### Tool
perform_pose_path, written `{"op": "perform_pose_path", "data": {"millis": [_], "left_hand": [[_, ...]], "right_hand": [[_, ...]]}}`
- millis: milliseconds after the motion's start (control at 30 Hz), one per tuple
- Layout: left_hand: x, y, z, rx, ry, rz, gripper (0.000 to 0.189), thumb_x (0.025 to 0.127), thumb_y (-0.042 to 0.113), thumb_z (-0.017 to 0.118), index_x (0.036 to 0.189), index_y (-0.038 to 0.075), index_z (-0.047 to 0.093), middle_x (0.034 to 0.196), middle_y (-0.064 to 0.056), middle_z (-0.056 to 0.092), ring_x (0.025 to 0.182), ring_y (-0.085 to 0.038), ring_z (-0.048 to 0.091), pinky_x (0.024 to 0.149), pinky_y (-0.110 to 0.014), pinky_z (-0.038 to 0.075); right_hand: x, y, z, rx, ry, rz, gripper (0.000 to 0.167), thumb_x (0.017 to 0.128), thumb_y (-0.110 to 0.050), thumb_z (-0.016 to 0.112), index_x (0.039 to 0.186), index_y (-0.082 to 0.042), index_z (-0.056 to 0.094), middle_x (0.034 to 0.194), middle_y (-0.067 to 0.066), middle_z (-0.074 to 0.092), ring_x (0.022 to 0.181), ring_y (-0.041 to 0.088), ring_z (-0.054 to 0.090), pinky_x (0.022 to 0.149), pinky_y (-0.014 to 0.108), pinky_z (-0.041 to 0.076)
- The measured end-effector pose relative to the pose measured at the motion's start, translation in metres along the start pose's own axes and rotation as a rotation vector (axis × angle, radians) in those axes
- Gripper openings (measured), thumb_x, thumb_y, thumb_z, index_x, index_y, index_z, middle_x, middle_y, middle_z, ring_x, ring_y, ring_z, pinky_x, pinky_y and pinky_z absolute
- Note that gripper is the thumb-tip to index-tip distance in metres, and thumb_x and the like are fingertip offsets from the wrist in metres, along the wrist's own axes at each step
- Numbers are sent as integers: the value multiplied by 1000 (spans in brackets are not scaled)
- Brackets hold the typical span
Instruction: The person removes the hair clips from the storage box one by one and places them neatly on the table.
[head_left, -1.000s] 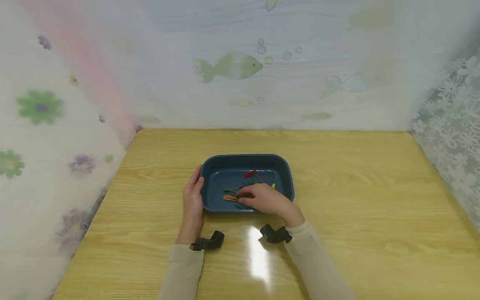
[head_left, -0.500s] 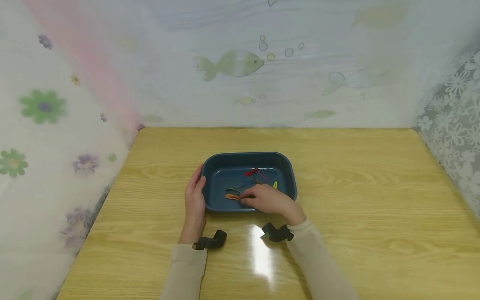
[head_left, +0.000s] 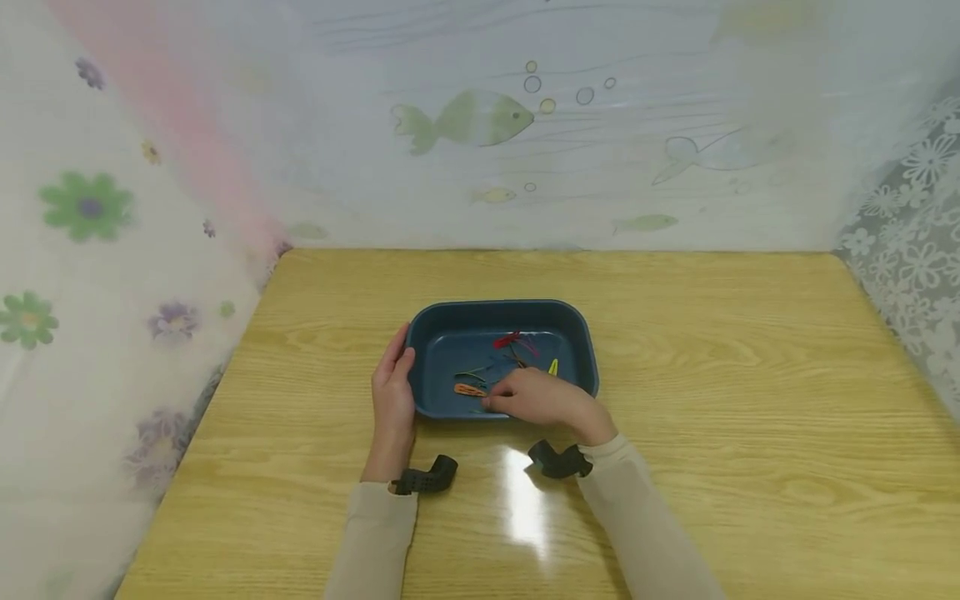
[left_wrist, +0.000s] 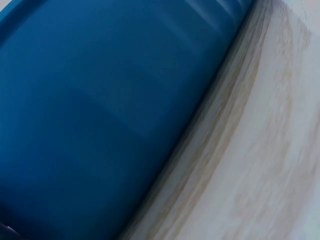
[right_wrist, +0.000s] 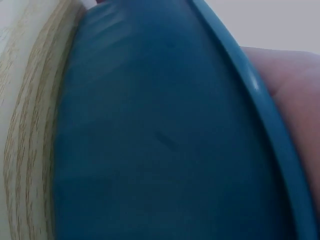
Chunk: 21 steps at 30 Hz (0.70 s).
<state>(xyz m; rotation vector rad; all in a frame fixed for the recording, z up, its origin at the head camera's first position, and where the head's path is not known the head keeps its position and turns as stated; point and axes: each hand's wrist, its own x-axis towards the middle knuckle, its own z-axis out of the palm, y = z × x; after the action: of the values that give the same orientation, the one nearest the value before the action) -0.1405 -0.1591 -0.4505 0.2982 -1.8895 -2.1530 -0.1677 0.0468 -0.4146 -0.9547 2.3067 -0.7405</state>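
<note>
A deep blue rectangular tub (head_left: pixel 487 315) stands on the table, with small coloured hair clips inside. My left hand (head_left: pixel 392 396) rests against its left end, fingers along the outer wall and thumb at the rim. My right hand (head_left: pixel 543 396) reaches over the near right rim. Its thumb and forefinger meet low in the tub, beside an orange snap hair clip (head_left: pixel 470 389); whether they pinch anything is hidden. Farther back lie a red clip (head_left: pixel 506 340), a yellow clip (head_left: pixel 553 367) and several thin dark or purple pieces. Both wrist views mostly show the tub's outer wall (left_wrist: pixel 100 100).
The wood-grain table (head_left: pixel 712 375) extends around the tub. Behind it hangs a pale cloth (head_left: pixel 600 183) printed with fish, and a flowered cloth (head_left: pixel 112 292) hangs at the left. A black camera mount (head_left: pixel 558 460) sticks out from each wrist.
The right thumb and forefinger have drawn closer together at the same place in the tub. The left hand stays on the tub's end. The whole head view has shifted slightly.
</note>
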Motion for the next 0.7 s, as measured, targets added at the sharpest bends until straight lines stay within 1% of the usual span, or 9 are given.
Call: {"op": "perform_pose_path", "data": {"millis": [33, 67, 200, 267, 333, 500, 600, 700], "left_hand": [[0, 0, 0, 2, 2, -4, 37, 95, 14, 41, 132, 11, 45, 133, 3, 43, 124, -6, 33, 103, -26, 24], [0, 0, 0, 3, 4, -5, 37, 95, 14, 41, 132, 11, 45, 133, 3, 43, 124, -6, 33, 103, -26, 24], [1, 0, -1, 4, 2, -4, 37, 95, 14, 42, 131, 12, 46, 132, 5, 44, 123, -5, 34, 103, -25, 24], [1, 1, -1, 0, -6, 3, 37, 95, 14, 41, 132, 11, 45, 132, 5, 44, 124, -5, 34, 103, -25, 24], [1, 3, -1, -10, -10, 3, 37, 95, 13, 41, 132, 10, 45, 132, 5, 44, 123, -5, 34, 102, -24, 25], [-2, 12, 1, -15, -15, -14, 37, 95, 11, 40, 132, 7, 43, 133, 1, 43, 124, -7, 33, 102, -24, 25], [-6, 19, 3, 7, -16, -14, 38, 95, 8, 39, 133, 4, 41, 135, -3, 41, 125, -9, 33, 102, -25, 25], [-8, 22, 5, 19, -11, -14, 38, 95, 8, 39, 133, 2, 41, 136, -5, 41, 125, -10, 33, 102, -24, 25]], "right_hand": [[0, 0, -1, 12, 1, -14, 35, 93, -31, 46, 76, -8, 65, 58, -9, 37, 54, 6, 35, 55, 22, 32], [0, 0, -1, 24, 7, -28, 32, 93, -31, 46, 78, -11, 67, 60, -11, 40, 56, 5, 38, 56, 22, 34], [-1, 1, -4, 78, 15, -64, 28, 92, -31, 49, 81, -15, 68, 66, -11, 48, 61, 5, 42, 59, 23, 37], [-1, 1, -6, 101, 26, -77, 23, 91, -31, 50, 85, -19, 69, 72, -12, 55, 65, 4, 46, 62, 23, 40], [-1, 2, -6, 120, 32, -89, 22, 91, -32, 51, 87, -19, 69, 73, -10, 57, 66, 5, 46, 63, 24, 41], [-1, 3, -6, 148, 29, -75, 27, 89, -40, 50, 89, -19, 69, 72, -11, 56, 65, 5, 47, 63, 24, 41], [-2, 2, -6, 161, 19, -63, 25, 88, -42, 52, 90, -23, 68, 77, -15, 58, 70, 3, 51, 67, 25, 43], [-4, 0, -6, 181, 16, -68, 19, 87, -40, 55, 93, -27, 67, 87, -18, 61, 79, 2, 54, 73, 25, 45]]}}
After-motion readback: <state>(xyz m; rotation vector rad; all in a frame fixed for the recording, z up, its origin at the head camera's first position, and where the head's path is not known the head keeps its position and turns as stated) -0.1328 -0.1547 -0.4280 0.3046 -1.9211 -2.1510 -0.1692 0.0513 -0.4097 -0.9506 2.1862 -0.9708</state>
